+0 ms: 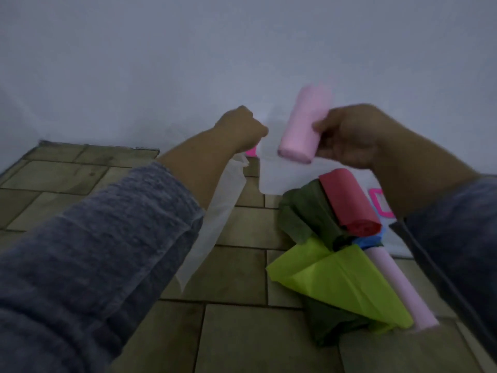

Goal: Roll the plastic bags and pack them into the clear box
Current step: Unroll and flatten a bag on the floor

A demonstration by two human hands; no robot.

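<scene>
A plain pale wall rises behind a brown tiled floor (236,275), dim and somewhat blurred. The right hand (347,135) grasps a pale pink rolled plastic bag (304,125) by its right side, holding it in the air above the far floor. The left hand (242,127) is clenched around the top of a white translucent plastic bag (215,224) that hangs down unrolled. Thin film like this is likely very light, soft and slippery, so a roll wants holding round its middle or it may loosen.

In the heap at near right I count one red roll (349,203), one long pale pink roll (400,289), one lime green loose bag (338,281), dark green crumpled bags (304,211), number unclear, and a sliver of blue. The clear box (269,173) lies beyond, faint, with pink clips.
</scene>
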